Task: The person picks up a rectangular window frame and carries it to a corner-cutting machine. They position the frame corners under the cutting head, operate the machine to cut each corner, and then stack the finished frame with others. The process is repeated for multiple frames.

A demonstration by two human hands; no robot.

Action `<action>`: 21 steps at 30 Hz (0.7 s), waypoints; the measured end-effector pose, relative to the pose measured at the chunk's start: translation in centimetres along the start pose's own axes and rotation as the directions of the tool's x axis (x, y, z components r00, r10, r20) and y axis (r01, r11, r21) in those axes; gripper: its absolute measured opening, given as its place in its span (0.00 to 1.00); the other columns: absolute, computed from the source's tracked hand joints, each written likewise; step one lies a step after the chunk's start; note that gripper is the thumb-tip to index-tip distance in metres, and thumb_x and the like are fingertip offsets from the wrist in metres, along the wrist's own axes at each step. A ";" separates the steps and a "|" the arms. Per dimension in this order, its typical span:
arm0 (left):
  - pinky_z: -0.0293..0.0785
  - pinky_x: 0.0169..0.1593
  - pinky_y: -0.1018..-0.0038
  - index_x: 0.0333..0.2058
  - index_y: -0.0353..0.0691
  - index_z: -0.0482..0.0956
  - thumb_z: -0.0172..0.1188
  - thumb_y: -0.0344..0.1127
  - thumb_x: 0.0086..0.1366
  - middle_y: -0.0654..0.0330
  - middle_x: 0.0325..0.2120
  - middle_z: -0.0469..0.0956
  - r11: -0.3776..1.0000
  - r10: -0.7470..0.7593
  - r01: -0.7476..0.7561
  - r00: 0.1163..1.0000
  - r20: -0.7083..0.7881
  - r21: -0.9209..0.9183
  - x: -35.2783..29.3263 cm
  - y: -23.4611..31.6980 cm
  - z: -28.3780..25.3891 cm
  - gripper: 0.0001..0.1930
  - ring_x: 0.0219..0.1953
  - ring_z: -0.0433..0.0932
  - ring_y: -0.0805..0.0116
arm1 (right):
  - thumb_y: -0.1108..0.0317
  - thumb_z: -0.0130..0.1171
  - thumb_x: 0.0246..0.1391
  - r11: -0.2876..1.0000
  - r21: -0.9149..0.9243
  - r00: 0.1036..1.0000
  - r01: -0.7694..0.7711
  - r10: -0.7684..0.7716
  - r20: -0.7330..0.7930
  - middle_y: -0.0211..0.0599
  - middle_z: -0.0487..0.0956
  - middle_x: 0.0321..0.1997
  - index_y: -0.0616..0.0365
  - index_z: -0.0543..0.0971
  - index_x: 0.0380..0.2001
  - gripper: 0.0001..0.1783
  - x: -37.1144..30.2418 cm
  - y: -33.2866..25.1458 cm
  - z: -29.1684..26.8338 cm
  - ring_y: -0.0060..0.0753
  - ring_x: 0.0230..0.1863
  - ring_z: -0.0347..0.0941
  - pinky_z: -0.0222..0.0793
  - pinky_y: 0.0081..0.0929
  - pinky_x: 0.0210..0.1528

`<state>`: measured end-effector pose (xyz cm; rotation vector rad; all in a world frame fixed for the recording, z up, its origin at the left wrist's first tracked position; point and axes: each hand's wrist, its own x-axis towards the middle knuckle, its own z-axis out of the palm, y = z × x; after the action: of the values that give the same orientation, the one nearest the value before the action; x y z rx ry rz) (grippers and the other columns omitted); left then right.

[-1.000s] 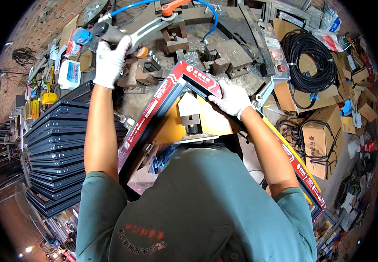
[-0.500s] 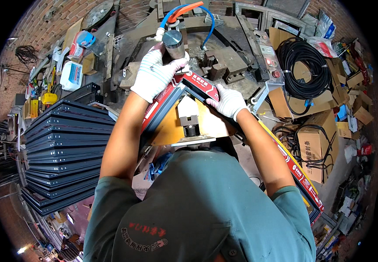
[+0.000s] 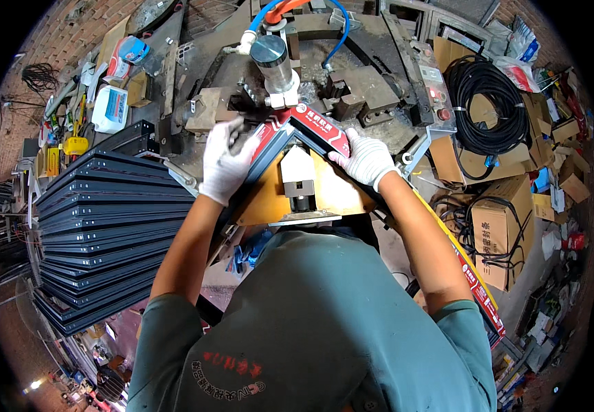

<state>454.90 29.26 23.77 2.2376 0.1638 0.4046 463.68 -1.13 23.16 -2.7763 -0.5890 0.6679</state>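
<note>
A dark grey metal frame corner (image 3: pixel 318 128), with red printed film along it, lies on a corner-joining machine (image 3: pixel 310 41). Its point sits just below an upright steel cylinder (image 3: pixel 274 63) with a white fitting. My right hand (image 3: pixel 365 162), in a white knitted glove, is closed round the right bar, thumb on the top face. My left hand (image 3: pixel 225 163), gloved alike, is beside the left bar with its fingers spread and slightly blurred; its thumb side is close to the film. Inside the angle are a pale pointed block (image 3: pixel 297 167) and a yellowish plate (image 3: pixel 338 185).
Dark angled frame pieces (image 3: pixel 105 233) are stacked at my left. To the right are a black hose coil (image 3: pixel 485 113), a cardboard box (image 3: pixel 499 226) and cables. Steel blocks (image 3: pixel 365 93) flank the cylinder; a white jug (image 3: pixel 110 110) stands at the far left.
My left hand has left the cylinder and come down and left to beside the left bar, its fingers spreading. My right hand keeps its hold on the right bar. The view has shifted slightly.
</note>
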 end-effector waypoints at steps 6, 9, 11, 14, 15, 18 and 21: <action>0.78 0.51 0.67 0.48 0.36 0.78 0.79 0.48 0.55 0.49 0.40 0.83 0.936 -0.299 0.212 0.900 0.318 0.280 -2.0 -1.4 0.9 0.29 0.44 0.83 0.53 | 0.36 0.61 0.59 1.000 -0.009 0.999 -0.013 0.013 0.030 0.60 0.84 0.43 0.64 0.72 0.50 0.38 0.5 0.4 0.4 0.63 0.47 0.81 0.76 0.50 0.51; 0.78 0.50 0.68 0.47 0.36 0.78 0.76 0.51 0.58 0.50 0.38 0.84 0.915 -0.368 0.268 0.861 0.350 0.301 -1.2 -3.6 1.8 0.28 0.42 0.83 0.56 | 0.36 0.64 0.57 1.000 0.026 0.998 0.003 -0.005 0.063 0.66 0.82 0.45 0.69 0.74 0.56 0.43 1.0 0.5 0.2 0.67 0.50 0.80 0.77 0.49 0.52; 0.79 0.45 0.60 0.42 0.39 0.77 0.72 0.58 0.59 0.49 0.33 0.84 0.930 -0.310 0.208 0.887 0.342 0.304 -1.6 -5.7 2.3 0.28 0.39 0.83 0.47 | 0.37 0.63 0.58 0.999 0.002 0.999 0.032 -0.032 -0.023 0.61 0.83 0.42 0.64 0.74 0.46 0.36 0.8 0.6 0.8 0.64 0.47 0.81 0.76 0.49 0.50; 0.78 0.46 0.67 0.46 0.34 0.79 0.72 0.58 0.60 0.50 0.33 0.84 0.894 -0.351 0.194 0.864 0.360 0.404 -1.2 -4.6 2.2 0.31 0.37 0.83 0.55 | 0.37 0.63 0.57 1.000 0.016 0.998 0.000 -0.001 0.056 0.61 0.83 0.42 0.64 0.75 0.46 0.36 0.9 0.0 0.0 0.64 0.46 0.80 0.76 0.48 0.50; 0.77 0.47 0.71 0.48 0.32 0.79 0.74 0.56 0.60 0.51 0.34 0.84 0.882 -0.368 0.196 0.856 0.364 0.429 -0.8 -4.0 2.1 0.32 0.37 0.83 0.61 | 0.38 0.64 0.57 1.000 0.022 0.998 -0.006 0.005 0.055 0.61 0.83 0.41 0.64 0.75 0.46 0.36 0.9 0.0 -0.1 0.64 0.46 0.80 0.76 0.48 0.50; 0.79 0.44 0.67 0.47 0.31 0.80 0.73 0.60 0.59 0.47 0.32 0.84 0.870 -0.347 0.169 0.877 0.332 0.462 -0.8 -3.3 2.0 0.34 0.37 0.84 0.52 | 0.39 0.64 0.57 1.000 0.021 1.000 -0.012 0.012 0.027 0.61 0.82 0.41 0.65 0.76 0.46 0.35 0.9 0.1 0.2 0.64 0.45 0.80 0.76 0.48 0.49; 0.79 0.44 0.66 0.47 0.32 0.80 0.72 0.61 0.59 0.46 0.33 0.84 0.856 -0.343 0.162 0.889 0.304 0.492 -0.9 -3.5 2.2 0.34 0.39 0.85 0.49 | 0.40 0.64 0.57 1.000 0.019 1.000 -0.015 0.014 0.013 0.61 0.83 0.41 0.65 0.76 0.45 0.34 1.1 -0.1 0.3 0.64 0.45 0.80 0.76 0.48 0.49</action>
<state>454.84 29.71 19.57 2.6579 0.3795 -0.2548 464.39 -0.56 22.53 -2.7634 -0.5629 0.6919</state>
